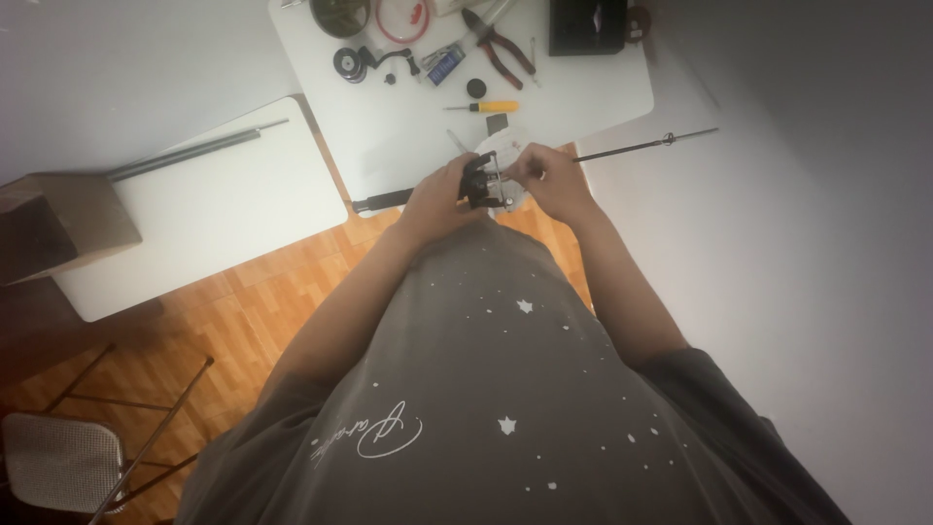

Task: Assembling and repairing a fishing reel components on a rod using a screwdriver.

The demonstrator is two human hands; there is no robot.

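The person stands at the edge of a white table [408, 146] and holds a small black part [478, 183] up in front of their belly, just over the table's near edge. It looks like a little fishing reel, but it is too small to be sure. The left hand [439, 199] is wrapped around the black part from the left side, with the fingers curled tight on it. The right hand [549, 180] comes in from the other side, and its fingertips [515, 165] are pressed together on a thin shiny bit at the top of the part, like a pinch. A long thin dark rod [641, 147] lies across the table's edge behind the hands and sticks out to the right. Farther back on the table lie red-handled pliers [503, 51], a small yellow screwdriver [491, 107], a red ring [400, 19] and some small black bits. A second white table [209, 209] stands to the left with another dark rod [190, 151] on it. It seems the person is in the middle of fixing or fitting a small piece on the black part. The next move would need a steady left hand, so the part does not turn, and a soft, careful touch from the right fingers, because the shiny bit is tiny and could slip.
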